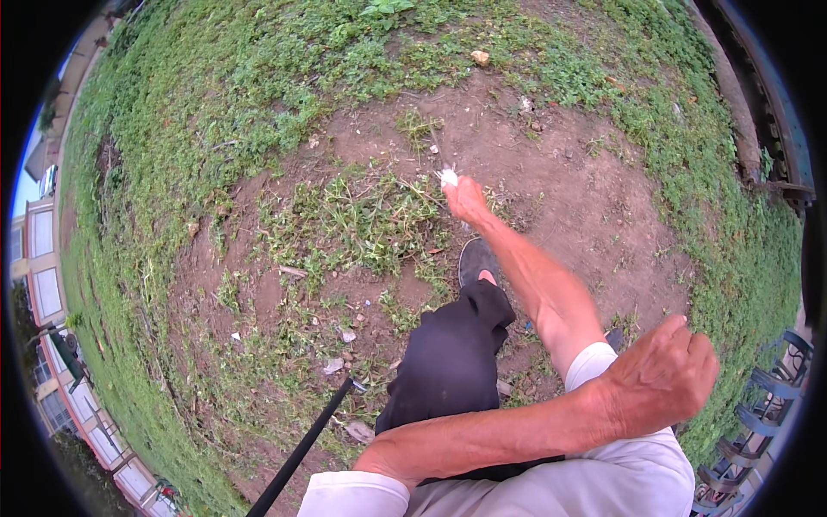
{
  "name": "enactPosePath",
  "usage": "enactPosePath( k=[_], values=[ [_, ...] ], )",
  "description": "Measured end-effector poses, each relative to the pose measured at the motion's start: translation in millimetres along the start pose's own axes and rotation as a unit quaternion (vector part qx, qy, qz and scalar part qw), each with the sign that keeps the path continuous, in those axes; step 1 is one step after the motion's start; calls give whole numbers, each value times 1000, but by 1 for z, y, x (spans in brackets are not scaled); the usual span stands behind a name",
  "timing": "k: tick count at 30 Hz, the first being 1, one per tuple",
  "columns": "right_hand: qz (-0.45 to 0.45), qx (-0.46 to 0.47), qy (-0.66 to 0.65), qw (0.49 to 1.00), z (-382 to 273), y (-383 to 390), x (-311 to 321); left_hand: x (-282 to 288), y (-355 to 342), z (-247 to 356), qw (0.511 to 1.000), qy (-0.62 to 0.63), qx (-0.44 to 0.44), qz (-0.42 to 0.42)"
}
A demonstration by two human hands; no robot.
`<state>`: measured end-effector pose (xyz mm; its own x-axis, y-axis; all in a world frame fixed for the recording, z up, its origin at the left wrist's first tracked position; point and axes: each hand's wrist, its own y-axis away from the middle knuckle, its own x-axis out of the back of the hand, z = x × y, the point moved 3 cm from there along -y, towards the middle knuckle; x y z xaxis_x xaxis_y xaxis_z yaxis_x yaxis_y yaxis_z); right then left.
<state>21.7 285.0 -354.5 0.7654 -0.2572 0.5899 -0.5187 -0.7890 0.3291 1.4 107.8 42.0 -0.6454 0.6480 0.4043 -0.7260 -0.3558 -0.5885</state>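
My right hand (466, 200) reaches forward low over bare soil, its fingers wrapped round a tool with a white handle (449, 177). A thin, blurred blade seems to run ahead from the handle, and its exact kind is hard to make out. Just left of that hand lies a heap of loose green weeds (353, 215). My left forearm crosses in front of my body to the right, with my left hand (663, 370) closed in a fist above the ground. Nothing sticks out of that fist, and its palm is hidden.
My shoe (478, 260) stands on the soil beside the weeds. A black pole (301, 448) slants in from the lower left. Small stones (480, 58) dot the ground. Low green plants ring the soil. Curved metal pieces (762, 409) are at the right; buildings (47, 267) at the far left.
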Motion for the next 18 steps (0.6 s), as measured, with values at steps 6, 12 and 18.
enactPosePath(
  k=[6, 12, 18],
  values=[
    [-94, -10, 29, 995, 55, 117, 1, -7, 12, 4, 996, -13, -15, -86],
    [-104, -81, 95, 987, 114, 237, 69, -4, 12, 10, 997, -13, -32, -75],
    [-62, -72, 120, 988, 104, 232, 84, -10, 14, 17, 993, -5, -36, -110]
  ],
)
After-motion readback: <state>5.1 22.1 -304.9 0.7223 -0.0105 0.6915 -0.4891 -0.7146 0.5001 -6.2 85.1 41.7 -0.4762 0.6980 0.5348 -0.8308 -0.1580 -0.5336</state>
